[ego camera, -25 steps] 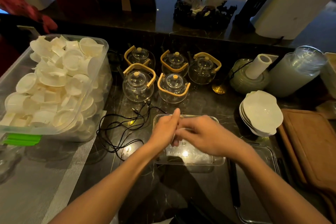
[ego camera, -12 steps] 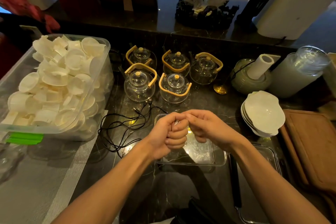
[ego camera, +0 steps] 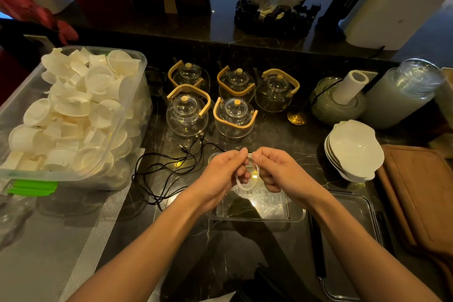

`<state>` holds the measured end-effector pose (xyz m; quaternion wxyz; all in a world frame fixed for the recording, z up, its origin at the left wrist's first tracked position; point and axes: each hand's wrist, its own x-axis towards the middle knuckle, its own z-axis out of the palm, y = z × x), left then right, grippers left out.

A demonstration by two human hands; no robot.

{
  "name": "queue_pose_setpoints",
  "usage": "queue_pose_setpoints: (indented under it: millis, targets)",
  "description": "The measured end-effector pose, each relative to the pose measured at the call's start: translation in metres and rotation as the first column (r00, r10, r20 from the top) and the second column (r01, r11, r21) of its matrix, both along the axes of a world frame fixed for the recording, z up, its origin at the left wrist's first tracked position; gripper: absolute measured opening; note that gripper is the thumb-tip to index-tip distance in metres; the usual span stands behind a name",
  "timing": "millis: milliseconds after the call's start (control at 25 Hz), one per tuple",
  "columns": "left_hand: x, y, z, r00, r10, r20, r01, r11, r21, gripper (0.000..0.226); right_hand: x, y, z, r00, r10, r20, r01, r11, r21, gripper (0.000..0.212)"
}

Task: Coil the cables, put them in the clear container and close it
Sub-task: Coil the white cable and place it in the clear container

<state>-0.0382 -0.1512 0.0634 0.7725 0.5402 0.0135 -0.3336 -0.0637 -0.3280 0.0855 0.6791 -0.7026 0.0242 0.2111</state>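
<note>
L hand [ego camera: 221, 174] and R hand [ego camera: 274, 171] meet above the clear container [ego camera: 296, 216]. Both pinch a white cable [ego camera: 245, 185] at its top; the loop hangs between my palms, long axis approx. vertical. Container sits directly below the loop, open, so the drop is straight down; neither hand is nearer. Black cables [ego camera: 171, 174] lie uncoiled on the counter, just left of the container, nearer my L hand. Lid [ego camera: 362, 206], I judge, lies right of the container. Lower fingers curl under, hidden. No. of turns: cannot tell.

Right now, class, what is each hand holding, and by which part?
Both the left hand and right hand pinch one white cable at the top of its loop.
</note>
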Motion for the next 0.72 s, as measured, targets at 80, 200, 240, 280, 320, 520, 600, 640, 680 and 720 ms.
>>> queue_pose_setpoints:
  millis: [80, 200, 240, 280, 320, 520, 600, 640, 680, 720]
  targets:
    - [-0.005, -0.003, 0.002, 0.997, 0.008, 0.073, -0.012, 0.998, 0.055, 0.032, 0.001, -0.003, 0.000, 1.000, 0.005, -0.013, -0.005, 0.999, 0.054, 0.029]
    - [-0.009, -0.004, 0.008, 0.993, -0.021, 0.116, 0.006, 0.992, 0.129, 0.040, 0.005, -0.009, 0.002, 1.000, -0.021, 0.014, 0.021, 0.998, 0.055, 0.030]
    - [-0.010, -0.005, 0.010, 0.990, -0.025, 0.139, 0.003, 0.988, 0.155, 0.041, 0.007, -0.011, 0.002, 0.999, -0.040, 0.032, 0.039, 0.999, 0.029, 0.029]
    - [-0.010, -0.006, 0.011, 0.987, -0.024, 0.161, -0.003, 0.986, 0.165, 0.041, 0.009, -0.013, 0.003, 0.997, -0.060, 0.051, 0.059, 0.998, 0.008, 0.029]
    - [-0.010, -0.008, 0.012, 0.985, -0.022, 0.174, -0.006, 0.987, 0.163, 0.040, 0.012, -0.015, 0.003, 0.994, -0.084, 0.070, 0.084, 0.996, 0.001, 0.029]
    - [-0.008, -0.014, 0.015, 0.988, 0.035, 0.154, -0.047, 0.996, 0.081, 0.036, 0.022, -0.025, 0.002, 0.978, -0.178, 0.110, 0.174, 0.984, 0.041, 0.028]
    - [-0.005, -0.015, 0.016, 0.989, 0.110, 0.095, -0.106, 0.994, -0.039, 0.035, 0.018, -0.021, -0.005, 0.975, -0.207, 0.079, 0.205, 0.978, 0.033, 0.025]
    - [-0.004, -0.016, 0.017, 0.988, 0.146, 0.047, -0.141, 0.985, -0.103, 0.034, 0.013, -0.017, -0.010, 0.975, -0.218, 0.051, 0.216, 0.976, 0.032, 0.021]
    - [-0.003, -0.017, 0.018, 0.983, 0.182, -0.002, -0.181, 0.972, -0.149, 0.034, 0.007, -0.010, -0.016, 0.974, -0.226, 0.018, 0.225, 0.973, 0.045, 0.018]
    - [-0.002, -0.019, 0.019, 0.975, 0.219, -0.044, -0.223, 0.961, -0.166, 0.034, 0.000, -0.004, -0.021, 0.972, -0.233, -0.012, 0.233, 0.970, 0.066, 0.016]
